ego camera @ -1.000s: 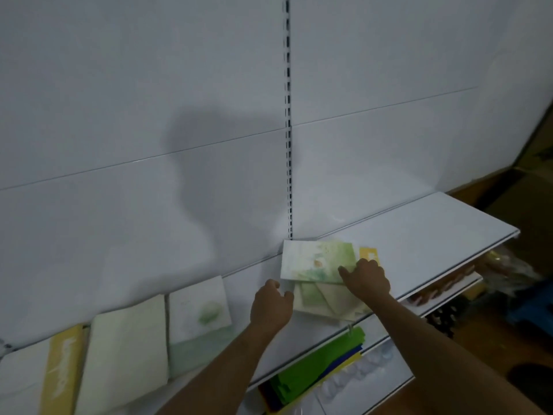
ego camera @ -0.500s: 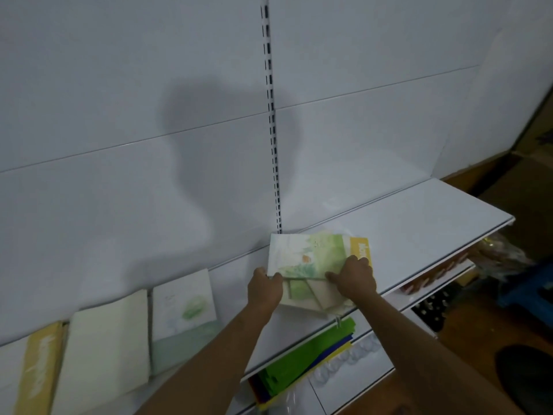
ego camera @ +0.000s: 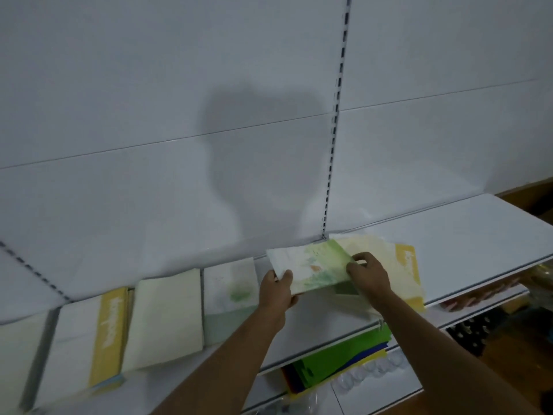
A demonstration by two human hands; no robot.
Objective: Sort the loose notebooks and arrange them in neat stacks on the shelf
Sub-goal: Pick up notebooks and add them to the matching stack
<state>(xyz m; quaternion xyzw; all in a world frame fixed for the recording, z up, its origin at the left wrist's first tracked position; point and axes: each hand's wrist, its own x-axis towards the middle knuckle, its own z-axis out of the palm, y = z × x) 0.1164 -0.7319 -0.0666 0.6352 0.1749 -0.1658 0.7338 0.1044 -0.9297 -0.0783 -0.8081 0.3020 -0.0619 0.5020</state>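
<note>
left hand point(ego camera: 276, 290): fingers pinch left edge of white notebook with green watercolour cover point(ego camera: 311, 266), lifted above white metal shelf point(ego camera: 466, 235) | right hand point(ego camera: 369, 272): fingers curled on its right edge, over loose pile with yellow-banded cream notebook point(ego camera: 404, 271) | sorted stacks lie along shelf to left, nearest a pale green-and-white notebook stack point(ego camera: 229, 298)

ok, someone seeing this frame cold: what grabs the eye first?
Probably the two hands at centre: the left hand grips the near-left corner of a green watercolour notebook, while the right hand holds its right edge over a loose pile on the white shelf. Next, the row of stacks laid out to the left, and the big head shadow on the white back panel.
</note>
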